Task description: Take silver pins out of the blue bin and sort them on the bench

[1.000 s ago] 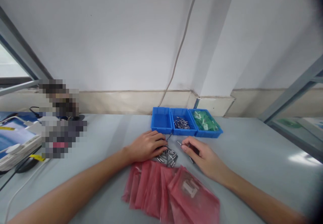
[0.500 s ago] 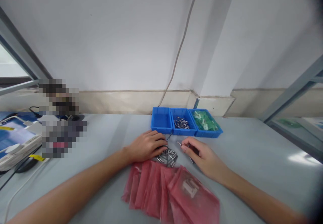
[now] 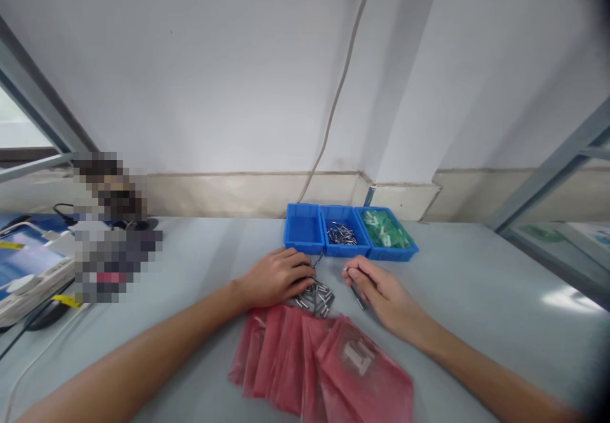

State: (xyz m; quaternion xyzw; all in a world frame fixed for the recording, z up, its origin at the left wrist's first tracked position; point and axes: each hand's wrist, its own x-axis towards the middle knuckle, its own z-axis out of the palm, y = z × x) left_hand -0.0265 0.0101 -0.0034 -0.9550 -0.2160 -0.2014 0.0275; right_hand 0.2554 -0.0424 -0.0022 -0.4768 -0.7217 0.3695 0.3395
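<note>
My left hand (image 3: pixel 279 275) lies palm down on the table, its fingers stretched over the left side of a loose pile of small metal pins (image 3: pixel 315 300) and partly hiding them. My right hand (image 3: pixel 384 293) is to the right of the pile, thumb and fingers pinched together on a slim metal pin (image 3: pixel 358 297) that shows below the fingers. A bright tip pokes out at the fingertips; whether it belongs to the same pin I cannot tell. Just in front of the pile, several red translucent bags (image 3: pixel 286 362) overlap in a fan, the rightmost bearing a whitish patch.
Behind my hands stand an empty blue bin (image 3: pixel 304 245), a blue bin holding metal pins (image 3: pixel 342 234) and one with green bags (image 3: pixel 386 229). At left are a power strip (image 3: pixel 38 286), cables and a blurred-out area. A wall (image 3: pixel 238 93) closes the back.
My right hand's fingers have drawn in, so less of the pin tip sticks out to the left and more shows below the hand. My left hand stays on the pile.
</note>
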